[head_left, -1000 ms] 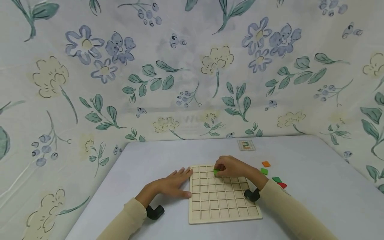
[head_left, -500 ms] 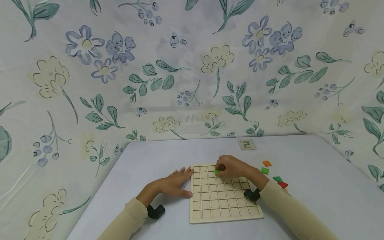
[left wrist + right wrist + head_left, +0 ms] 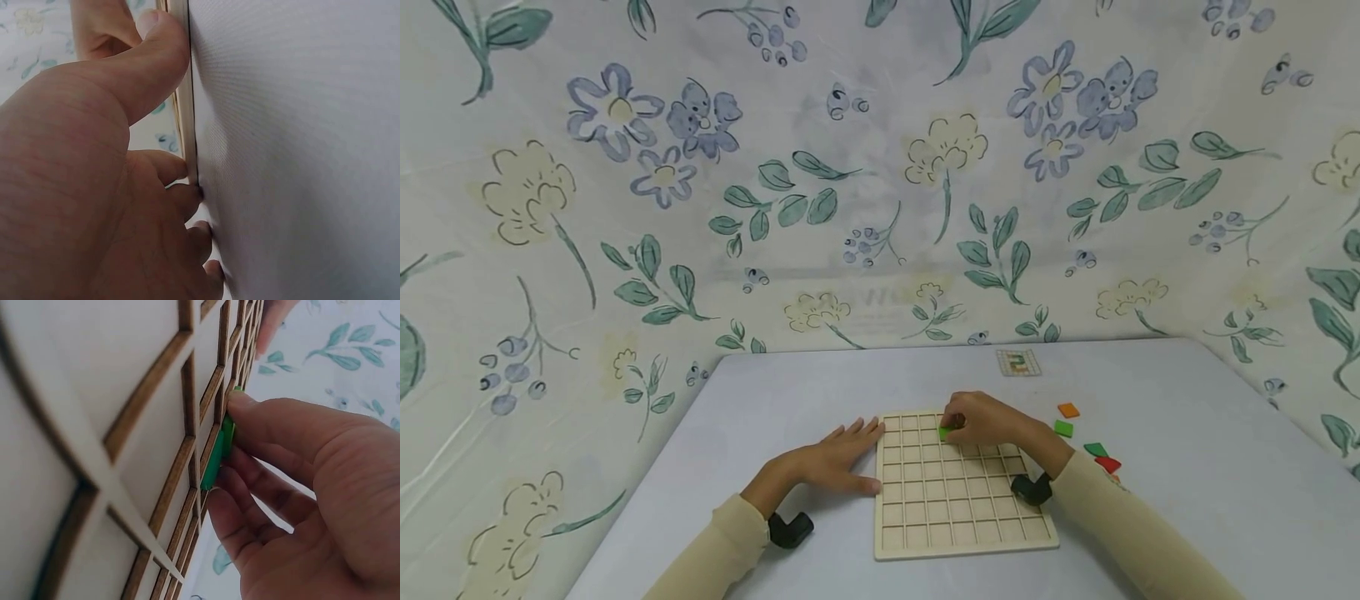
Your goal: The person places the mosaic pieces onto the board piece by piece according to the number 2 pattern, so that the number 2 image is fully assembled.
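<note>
A pale wooden grid board (image 3: pixel 957 508) lies on the table. In the head view my left hand (image 3: pixel 838 460) rests flat at its left edge, fingers spread, with thumb and fingertips against the rim. My right hand (image 3: pixel 983 419) is over the board's far side and pinches a light green tile (image 3: pixel 943 433) between thumb and fingers, at a cell in the top row. The right wrist view shows this light green tile (image 3: pixel 229 431) at the grid, beside a darker green piece (image 3: pixel 212 464) close to the lower fingertips. Some cells are hidden under the right hand.
Right of the board lie loose pieces: an orange tile (image 3: pixel 1068 410), a light green tile (image 3: pixel 1063 428), a dark green piece (image 3: pixel 1096 450) and a red piece (image 3: pixel 1108 464), with another orange one partly behind the sleeve. A small pattern card (image 3: pixel 1018 362) lies at the back.
Hardly anything differs. The right hand stays at the same top-row cell with the light green tile, sinking very slightly. The left hand keeps its place on the board's edge.
</note>
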`<control>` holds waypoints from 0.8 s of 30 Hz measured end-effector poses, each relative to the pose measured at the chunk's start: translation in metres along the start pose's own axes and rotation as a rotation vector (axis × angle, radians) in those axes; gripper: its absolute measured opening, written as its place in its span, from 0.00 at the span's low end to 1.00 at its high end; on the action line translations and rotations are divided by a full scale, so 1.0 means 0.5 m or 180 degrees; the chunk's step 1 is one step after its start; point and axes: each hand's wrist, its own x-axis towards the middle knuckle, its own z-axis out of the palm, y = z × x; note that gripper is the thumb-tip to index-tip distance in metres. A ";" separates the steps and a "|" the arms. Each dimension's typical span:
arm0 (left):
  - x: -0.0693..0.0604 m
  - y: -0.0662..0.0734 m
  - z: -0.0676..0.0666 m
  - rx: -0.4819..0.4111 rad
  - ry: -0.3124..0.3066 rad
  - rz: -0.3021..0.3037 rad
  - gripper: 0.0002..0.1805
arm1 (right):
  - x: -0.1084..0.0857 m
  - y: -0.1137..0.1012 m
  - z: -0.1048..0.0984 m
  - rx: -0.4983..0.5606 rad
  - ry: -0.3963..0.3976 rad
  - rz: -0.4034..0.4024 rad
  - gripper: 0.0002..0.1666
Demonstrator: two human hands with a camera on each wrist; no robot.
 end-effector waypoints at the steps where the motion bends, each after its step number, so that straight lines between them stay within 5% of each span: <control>1: -0.001 0.001 0.000 -0.0003 -0.0011 -0.0006 0.53 | -0.001 0.001 0.001 0.0017 -0.0005 0.0014 0.04; 24: 0.004 -0.001 0.003 0.0033 0.0011 -0.0029 0.53 | 0.004 -0.007 -0.003 -0.0226 -0.0133 -0.0081 0.06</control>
